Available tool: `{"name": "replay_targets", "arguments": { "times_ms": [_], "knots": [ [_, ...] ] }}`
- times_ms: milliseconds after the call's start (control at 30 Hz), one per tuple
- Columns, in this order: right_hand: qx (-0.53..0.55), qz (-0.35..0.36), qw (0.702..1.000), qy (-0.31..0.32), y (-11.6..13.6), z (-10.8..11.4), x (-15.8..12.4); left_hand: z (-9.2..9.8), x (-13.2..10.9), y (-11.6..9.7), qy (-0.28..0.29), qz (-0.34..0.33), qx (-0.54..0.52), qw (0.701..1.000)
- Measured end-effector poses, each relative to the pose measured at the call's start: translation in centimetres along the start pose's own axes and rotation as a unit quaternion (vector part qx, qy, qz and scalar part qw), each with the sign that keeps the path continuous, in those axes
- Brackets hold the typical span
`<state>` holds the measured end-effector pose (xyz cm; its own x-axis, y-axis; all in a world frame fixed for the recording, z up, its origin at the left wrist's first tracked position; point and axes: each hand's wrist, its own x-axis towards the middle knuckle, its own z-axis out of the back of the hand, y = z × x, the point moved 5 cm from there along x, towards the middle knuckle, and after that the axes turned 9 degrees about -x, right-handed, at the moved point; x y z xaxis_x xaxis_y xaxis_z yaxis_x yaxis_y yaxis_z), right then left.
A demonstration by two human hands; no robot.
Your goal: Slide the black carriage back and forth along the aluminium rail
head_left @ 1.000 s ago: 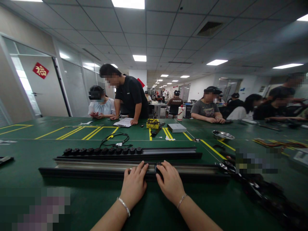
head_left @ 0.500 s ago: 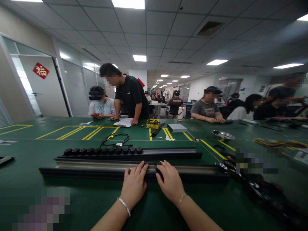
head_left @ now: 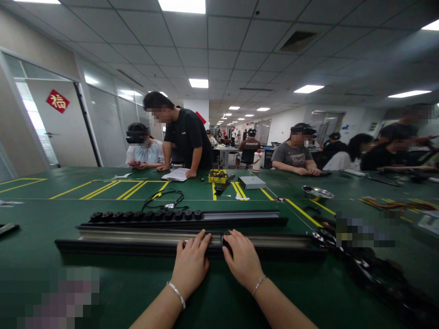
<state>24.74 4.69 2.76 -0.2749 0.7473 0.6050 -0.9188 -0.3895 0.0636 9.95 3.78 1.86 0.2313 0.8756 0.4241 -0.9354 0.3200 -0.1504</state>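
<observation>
A long black rail (head_left: 130, 237) with a pale metal channel lies across the table in front of me. My left hand (head_left: 192, 256) rests on it with its fingers stretched over the channel; what lies under the fingertips is mostly hidden. Just to the right, my right hand (head_left: 242, 253) has its thumb and fingers around a small black round piece (head_left: 226, 242) sitting in the channel. Behind lies a second black rail (head_left: 243, 214), its left part lined with several black round knob-like pieces (head_left: 147, 214).
Dark parts pile up at the right (head_left: 373, 274). Farther back are a coiled black cable (head_left: 168, 198), a yellow box (head_left: 217, 176), a grey box (head_left: 252, 182) and a metal bowl (head_left: 317, 192). Several people sit or stand across the green table (head_left: 113, 283).
Both hands stay almost still on the front rail, and the rails have not moved. The view has shifted very slightly.
</observation>
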Motion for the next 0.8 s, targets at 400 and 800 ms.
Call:
{"name": "replay_targets", "arguments": {
  "times_ms": [400, 800],
  "knots": [
    [0.000, -0.003, 1.000, -0.006, -0.13, -0.14, -0.05, 0.02, 0.01, -0.06, 0.003, 0.006, -0.005, 1.000],
    [0.008, -0.007, 1.000, -0.016, 0.12, 0.43, 0.07, 0.02, -0.10, 0.01, -0.014, -0.001, -0.009, 1.000]
  ]
}}
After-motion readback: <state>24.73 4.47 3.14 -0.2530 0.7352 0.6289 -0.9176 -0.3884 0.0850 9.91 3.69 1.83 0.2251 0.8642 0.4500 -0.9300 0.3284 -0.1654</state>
